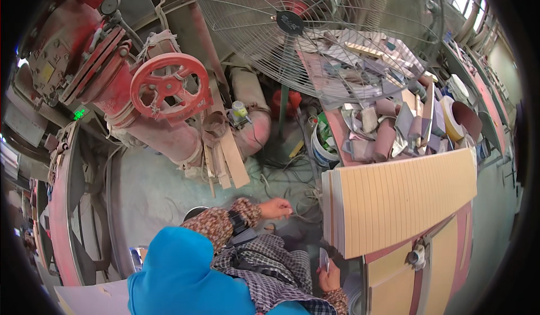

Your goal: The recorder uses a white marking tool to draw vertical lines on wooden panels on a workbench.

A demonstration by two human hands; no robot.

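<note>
My left hand (275, 208) reaches out over my lap, its fingers curled in. Whatever they hold, if anything, is too small to make out. A patterned sleeve (216, 225) covers that arm. Low at the right, beside the worktable, my right hand (331, 275) grips a small flat greyish piece (323, 258) that stands up from the fingers. Next to that hand, a thick stack of tan grooved boards (402, 202) lies on the table. A checked apron (270, 264) spreads across my lap, and blue cloth (183, 275) hides part of the lower left.
A large wire-caged fan (289, 23) stands ahead. Behind the boards lie sandpaper rolls and scraps (385, 132). A white bucket (324, 146) stands by the table. Red valve wheel (169, 87) and thick pipes (163, 138) fill the left. Cables (304, 194) trail over the floor.
</note>
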